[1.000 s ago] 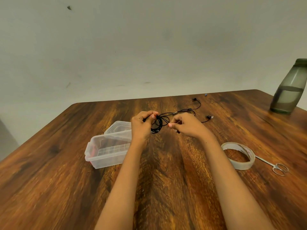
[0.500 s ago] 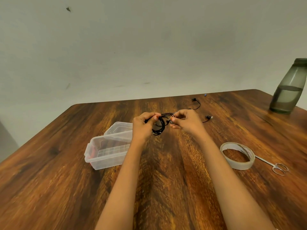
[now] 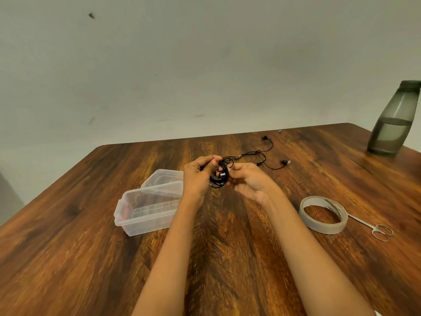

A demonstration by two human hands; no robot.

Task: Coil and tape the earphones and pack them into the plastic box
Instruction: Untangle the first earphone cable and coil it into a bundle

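Head view: black earphones part-coiled above tabletop, earbuds trailing behind, loops pinched by curled fingers of left hand, free cord pinched by right hand; judged light, limp, springy, best gripped across bundled loops.

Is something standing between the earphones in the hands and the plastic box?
Nothing visible does. The plastic box stands open just left of the left hand, its lid behind it. The left hand and right hand hold the earphones.
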